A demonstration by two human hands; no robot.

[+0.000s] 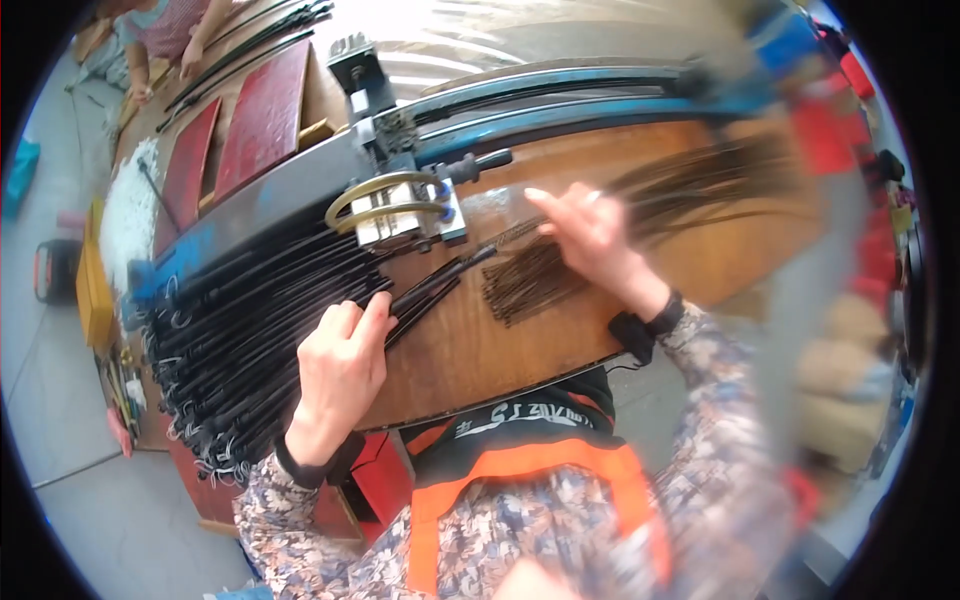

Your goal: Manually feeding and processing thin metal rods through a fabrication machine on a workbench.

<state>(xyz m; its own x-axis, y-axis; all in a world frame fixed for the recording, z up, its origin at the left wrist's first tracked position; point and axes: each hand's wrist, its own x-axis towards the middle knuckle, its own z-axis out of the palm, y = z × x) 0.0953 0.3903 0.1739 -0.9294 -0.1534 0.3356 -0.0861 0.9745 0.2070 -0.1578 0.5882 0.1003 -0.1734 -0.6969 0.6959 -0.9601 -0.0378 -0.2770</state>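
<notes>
My left hand (343,362) is closed, its thumb and bent fingers gripping a slim black rod (440,280) that points up and right. Beside that rod lie a few more black rods. From its far tip a thin, spring-like wire (515,235) leads toward my right hand (595,235). That hand is over a bundle of thin brown wires (530,280), its index finger stretched out and apart from the thumb; slight blur covers it. Just beyond the rod's tip stands a metal clamping machine (405,215) with yellowish hoses and a black handle.
Many black rods (260,330) with wire loops lie left of my left hand. A blue rail (570,120) runs along the back of the wooden table (450,365). Dark red boards (265,115) are at the far left, near another person's arm (205,35).
</notes>
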